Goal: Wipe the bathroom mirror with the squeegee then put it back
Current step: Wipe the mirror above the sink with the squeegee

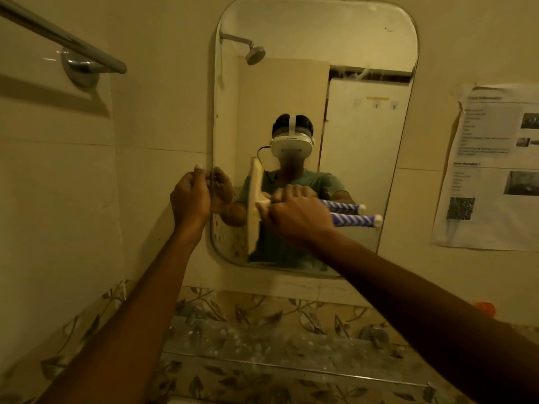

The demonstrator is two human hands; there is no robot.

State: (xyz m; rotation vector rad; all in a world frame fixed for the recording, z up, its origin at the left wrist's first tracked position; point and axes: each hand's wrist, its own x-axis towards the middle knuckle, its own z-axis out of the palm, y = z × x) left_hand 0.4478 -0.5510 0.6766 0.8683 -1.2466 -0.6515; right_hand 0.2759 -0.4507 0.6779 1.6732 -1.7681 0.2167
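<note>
The squeegee (253, 199) is being gripped by the right hand (294, 217), fingers wrapped round its handle. Its blade is being held upright against the bathroom mirror's (315, 53) lower left, seemingly for a sideways stroke. The mirror's left edge is being pinched by the left hand (189, 196), probably to steady it.

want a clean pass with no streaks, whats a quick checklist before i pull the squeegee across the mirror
1. Grip: the right hand is curled round the squeegee handle: ok.
2. Contact: the blade stands upright against the mirror, near its left side: ok.
3. Steadying: the left hand holds the mirror's left edge, apart from the blade: ok.
4. Path: glass to the right of the blade is free of obstacles: ok.
5. Spots in the lower left corner are dirt, not damage: cannot tell.
6. Place to put the squeegee back: cannot tell, none in view.
</note>
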